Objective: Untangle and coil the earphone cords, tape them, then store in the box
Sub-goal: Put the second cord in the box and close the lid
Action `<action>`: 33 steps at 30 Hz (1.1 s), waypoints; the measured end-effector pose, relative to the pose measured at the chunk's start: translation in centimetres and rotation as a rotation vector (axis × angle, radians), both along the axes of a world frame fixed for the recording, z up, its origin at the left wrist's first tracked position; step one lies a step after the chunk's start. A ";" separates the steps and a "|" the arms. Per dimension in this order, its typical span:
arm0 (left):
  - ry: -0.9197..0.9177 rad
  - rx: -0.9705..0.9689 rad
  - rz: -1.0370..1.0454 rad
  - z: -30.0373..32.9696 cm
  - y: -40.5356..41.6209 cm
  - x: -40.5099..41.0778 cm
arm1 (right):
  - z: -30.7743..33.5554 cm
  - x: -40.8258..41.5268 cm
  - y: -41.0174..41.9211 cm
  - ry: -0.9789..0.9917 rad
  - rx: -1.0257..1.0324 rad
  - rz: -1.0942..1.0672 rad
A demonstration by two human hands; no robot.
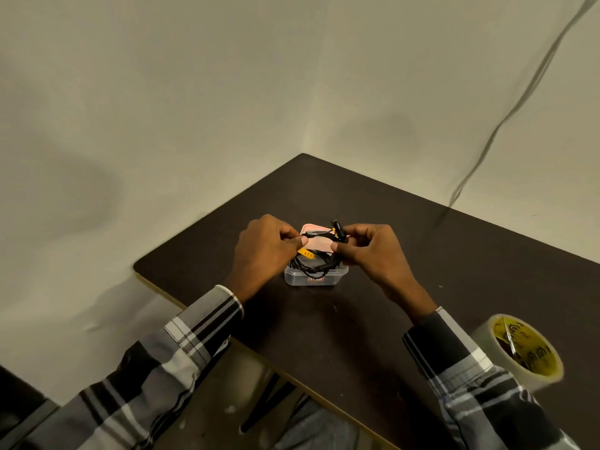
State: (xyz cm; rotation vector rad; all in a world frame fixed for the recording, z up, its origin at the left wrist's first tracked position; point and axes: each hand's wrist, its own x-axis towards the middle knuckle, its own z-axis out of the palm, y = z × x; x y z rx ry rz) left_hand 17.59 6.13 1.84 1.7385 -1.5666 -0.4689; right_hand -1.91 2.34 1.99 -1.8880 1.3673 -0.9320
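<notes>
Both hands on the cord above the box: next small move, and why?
Probably lower the coiled earphone cord into the clear box. Left hand and right hand pinch it taut just above the box, which already holds black cords, and no hand is near the tape roll at the table's near edge.

The person wore a long-sleeved plaid shirt in black, grey and white, cuffs buttoned at both wrists.

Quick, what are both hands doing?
Left hand: pinching the black earphone cord.
Right hand: pinching the same cord, above the box.
</notes>
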 end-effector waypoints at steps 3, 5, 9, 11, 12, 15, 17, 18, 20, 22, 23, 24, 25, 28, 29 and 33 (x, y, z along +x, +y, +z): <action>-0.102 -0.002 0.014 -0.4 0.0 -0.4 | 0.0 0.0 -0.2 0.190 -0.128 -0.007; -0.186 -0.006 0.017 -0.4 -0.2 -0.8 | 0.0 0.0 -0.5 0.251 -0.153 -0.027; -0.429 0.017 0.027 0.1 -0.6 -1.3 | -0.1 0.4 -1.0 0.341 -0.150 -0.050; -0.549 0.020 0.001 0.2 -0.8 -1.6 | -0.3 0.8 -0.8 0.422 -0.196 -0.051; -0.580 0.024 -0.016 0.2 -0.9 -1.8 | -0.4 0.9 -0.6 0.483 -0.233 -0.047; -0.578 0.061 -0.056 0.4 -1.2 -1.9 | -0.1 1.1 -0.3 0.619 -0.274 -0.013; -0.516 0.085 -0.060 0.4 -1.4 -1.7 | 0.3 0.9 -0.3 0.647 -0.245 0.027; -0.475 0.086 -0.063 0.3 -1.5 -1.5 | 0.5 0.8 -0.4 0.654 -0.226 0.043; -0.393 0.045 -0.080 0.1 -1.3 -1.2 | 0.8 0.6 -0.4 0.664 -0.185 0.066; -0.308 -0.031 -0.144 0.1 -0.9 -0.8 | 1.0 0.5 -0.4 0.680 -0.154 0.077; -0.263 -0.045 -0.197 0.4 -0.6 -0.6 | 1.1 0.5 -0.5 0.675 -0.142 0.082; -0.227 -0.028 -0.257 0.6 -0.4 -0.5 | 1.2 0.5 -0.6 0.663 -0.132 0.084; -0.208 0.006 -0.308 0.7 -0.3 -0.4 | 1.3 0.5 -0.7 0.649 -0.124 0.084; -0.185 0.095 -0.337 0.8 -0.6 -0.5 | 1.2 0.8 -0.6 0.615 -0.137 0.032; -0.181 0.120 -0.319 0.9 -0.7 -0.6 | 1.0 0.9 -0.6 0.607 -0.151 0.004; -0.251 0.175 -0.242 1.5 -1.3 -1.3 | 0.5 1.2 -0.4 0.580 -0.199 -0.034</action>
